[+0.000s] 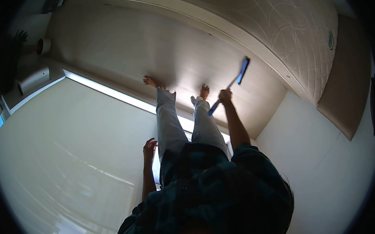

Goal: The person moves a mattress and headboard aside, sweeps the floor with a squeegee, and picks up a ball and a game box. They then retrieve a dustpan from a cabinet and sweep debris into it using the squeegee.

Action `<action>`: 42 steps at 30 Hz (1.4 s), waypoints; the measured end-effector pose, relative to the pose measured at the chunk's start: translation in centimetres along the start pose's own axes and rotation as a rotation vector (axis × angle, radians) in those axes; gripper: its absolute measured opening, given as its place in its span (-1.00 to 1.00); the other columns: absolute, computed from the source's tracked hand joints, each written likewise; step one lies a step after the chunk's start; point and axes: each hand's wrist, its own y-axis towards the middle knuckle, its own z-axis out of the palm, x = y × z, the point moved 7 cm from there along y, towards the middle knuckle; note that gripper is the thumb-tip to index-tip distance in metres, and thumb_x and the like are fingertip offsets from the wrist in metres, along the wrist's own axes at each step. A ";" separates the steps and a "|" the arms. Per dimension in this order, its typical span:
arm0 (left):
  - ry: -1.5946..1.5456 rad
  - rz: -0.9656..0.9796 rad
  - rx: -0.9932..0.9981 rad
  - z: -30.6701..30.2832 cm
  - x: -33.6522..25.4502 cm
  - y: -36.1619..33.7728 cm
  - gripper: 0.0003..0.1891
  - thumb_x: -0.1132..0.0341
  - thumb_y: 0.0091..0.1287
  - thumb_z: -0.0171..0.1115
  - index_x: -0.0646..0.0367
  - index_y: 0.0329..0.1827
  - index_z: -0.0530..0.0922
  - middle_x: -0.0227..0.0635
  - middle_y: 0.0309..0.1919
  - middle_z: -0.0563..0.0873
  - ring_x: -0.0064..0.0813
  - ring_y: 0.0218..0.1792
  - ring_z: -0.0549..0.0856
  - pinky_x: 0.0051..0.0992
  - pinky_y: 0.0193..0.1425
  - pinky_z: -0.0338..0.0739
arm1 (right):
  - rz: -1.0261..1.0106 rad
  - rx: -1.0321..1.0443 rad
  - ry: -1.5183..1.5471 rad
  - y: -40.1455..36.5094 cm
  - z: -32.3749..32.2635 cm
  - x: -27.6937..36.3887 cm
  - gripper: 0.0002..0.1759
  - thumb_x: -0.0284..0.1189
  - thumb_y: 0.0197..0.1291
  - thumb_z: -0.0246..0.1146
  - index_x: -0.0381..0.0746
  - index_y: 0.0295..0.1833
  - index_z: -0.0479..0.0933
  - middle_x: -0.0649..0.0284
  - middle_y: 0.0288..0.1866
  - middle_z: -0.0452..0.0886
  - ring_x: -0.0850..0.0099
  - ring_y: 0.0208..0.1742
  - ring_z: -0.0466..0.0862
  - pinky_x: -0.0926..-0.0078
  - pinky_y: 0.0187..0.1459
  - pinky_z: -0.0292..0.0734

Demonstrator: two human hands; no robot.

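My right hand (225, 96) is closed around the grey handle of a squeegee-like tool (243, 70) with a blue and dark bar-shaped head. The handle's blue end sticks out below my fist, and the head points up toward the bed side, over the floor. The tool is slightly blurred. My left hand (149, 148) hangs beside my left leg with its fingers curled in. A small reddish spot shows at those fingers, but I cannot tell what it is. My bare feet stand apart on the floor (109, 49).
A bed with a quilted mattress (292, 24) and pale frame runs along the far side, with a brown headboard (347, 76) at right. A pale, glossy panel (79, 134) fills the left side by a bright strip. A white pot (44, 46) holds a plant. A white wall (310, 153) stands at right.
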 end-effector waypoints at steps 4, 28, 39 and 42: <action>-0.024 0.040 -0.042 -4.2 -3.0 3.0 -0.63 0.16 0.16 0.02 0.12 0.00 0.41 -0.34 -0.27 0.61 -0.49 -0.25 0.59 -0.46 -0.23 0.42 | 0.475 0.033 0.794 0.3 5.2 18.6 -0.35 -0.34 -0.14 0.12 -0.30 0.13 0.14 0.05 -0.25 0.45 0.20 -0.28 0.51 0.39 -0.35 0.46; 0.114 0.146 -0.522 -13.8 -11.5 24.2 -0.02 0.27 -0.30 0.41 0.11 0.23 -0.01 0.00 0.11 0.18 0.08 0.07 0.30 -0.07 -0.01 0.37 | 0.547 -0.316 0.474 26.9 30.1 44.3 -0.17 -0.50 0.06 -0.09 0.05 0.27 -0.52 -0.28 -0.16 0.40 -0.06 -0.22 0.52 0.15 -0.24 0.58; 0.218 0.174 -0.752 -13.3 -10.0 29.6 0.00 0.23 -0.33 0.38 0.01 0.25 -0.03 0.03 0.14 0.15 0.11 0.08 0.28 0.01 -0.04 0.37 | 0.011 -0.559 0.208 54.6 23.8 43.5 -0.18 -0.49 0.07 -0.01 -0.08 0.31 -0.39 -0.04 -0.36 0.54 0.19 -0.42 0.60 0.37 -0.44 0.59; 0.215 0.142 -0.683 -13.7 -10.7 28.3 -0.03 0.26 -0.30 0.36 0.03 0.25 -0.02 0.03 0.14 0.15 0.12 0.07 0.28 0.01 -0.05 0.38 | -0.119 -0.377 0.009 52.7 26.0 46.7 -0.18 -0.48 0.08 -0.03 -0.03 0.31 -0.42 -0.03 -0.41 0.55 0.22 -0.45 0.60 0.36 -0.47 0.57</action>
